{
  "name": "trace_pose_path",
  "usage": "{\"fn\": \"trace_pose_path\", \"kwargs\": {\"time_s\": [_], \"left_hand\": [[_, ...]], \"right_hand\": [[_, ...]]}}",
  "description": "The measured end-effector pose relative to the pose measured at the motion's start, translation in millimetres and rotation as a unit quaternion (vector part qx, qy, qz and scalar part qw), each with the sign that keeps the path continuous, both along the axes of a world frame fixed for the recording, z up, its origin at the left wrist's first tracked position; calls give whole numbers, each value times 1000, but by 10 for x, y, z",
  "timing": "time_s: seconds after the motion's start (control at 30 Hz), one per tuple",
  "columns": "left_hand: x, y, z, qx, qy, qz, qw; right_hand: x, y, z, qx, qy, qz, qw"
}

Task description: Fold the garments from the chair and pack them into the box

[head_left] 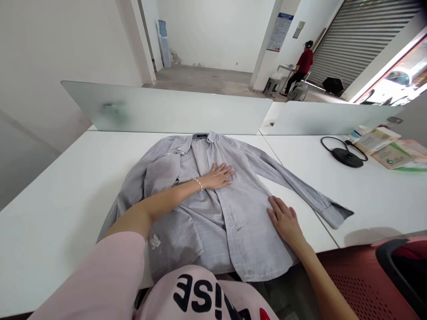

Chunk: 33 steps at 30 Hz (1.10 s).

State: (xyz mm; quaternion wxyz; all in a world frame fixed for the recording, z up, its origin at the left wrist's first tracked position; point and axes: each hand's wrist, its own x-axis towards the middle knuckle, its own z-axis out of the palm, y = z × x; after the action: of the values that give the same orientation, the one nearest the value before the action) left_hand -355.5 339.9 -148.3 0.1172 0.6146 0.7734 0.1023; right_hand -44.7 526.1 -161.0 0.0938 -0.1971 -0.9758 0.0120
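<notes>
Where the white tabletop (50,209) fills the left of the view, a frosted glass divider (163,106) stands along its far edge. A grey long-sleeved button shirt (243,231) lies spread on the tabletop, collar toward the divider, front open. Its left-of-view side is bunched and folded back near the collar; a small white tag (154,241) lies on the fabric below. Left hand (216,175): open, palm down, flat on the shirt's chest, no grip; beaded bracelet (198,184) at the wrist. Right hand (285,221): also open and flat, pressing no fold, resting on the shirt's front edge just beside the bare tabletop. The sleeve (300,182) on the right of the view runs out straight to a turned-back cuff (336,213). Farther right: a round black base with looped cord (345,156), printed booklets (376,140), and below, a red mesh chair (363,284). Beyond the divider, a person in a red top (305,62) stands well apart.
</notes>
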Motion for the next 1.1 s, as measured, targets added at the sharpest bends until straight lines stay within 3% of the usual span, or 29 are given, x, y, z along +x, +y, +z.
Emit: {"fn": "trace_pose_path", "kwargs": {"time_s": [0.13, 0.23, 0.33, 0.4, 0.5, 0.57, 0.7, 0.83, 0.93, 1.1], "left_hand": [[69, -169, -4, 21, -2, -24, 1000], [134, -224, -1, 38, 6, -4, 999], [280, -251, -11, 48, 12, 4, 999], [400, -288, -26, 44, 7, -11, 999], [532, -381, -46, 36, 1, -34, 999], [561, -443, -43, 37, 0, -42, 998], [532, -507, -2, 40, -13, -44, 998], [500, -497, 3, 37, -11, -50, 998], [498, -483, -16, 39, -12, -53, 998], [465, -572, 119, 53, -68, -76, 993]], "right_hand": [[195, 342, 23, 22, -7, -121, 992], [42, 518, 138, -3, 9, -90, 996], [-474, 457, 269, -24, 18, 9, 1000], [-917, 377, 316, -39, -2, 39, 998], [-1479, 352, 286, -68, -35, 10, 997], [-1676, 438, 227, -76, -41, -21, 996], [-1666, 787, 199, -74, -33, -81, 993], [-1585, 1016, 363, -73, -44, -115, 990], [-1666, 852, 423, -58, -40, -103, 992], [-1645, 282, 273, -39, -66, 13, 997]]}}
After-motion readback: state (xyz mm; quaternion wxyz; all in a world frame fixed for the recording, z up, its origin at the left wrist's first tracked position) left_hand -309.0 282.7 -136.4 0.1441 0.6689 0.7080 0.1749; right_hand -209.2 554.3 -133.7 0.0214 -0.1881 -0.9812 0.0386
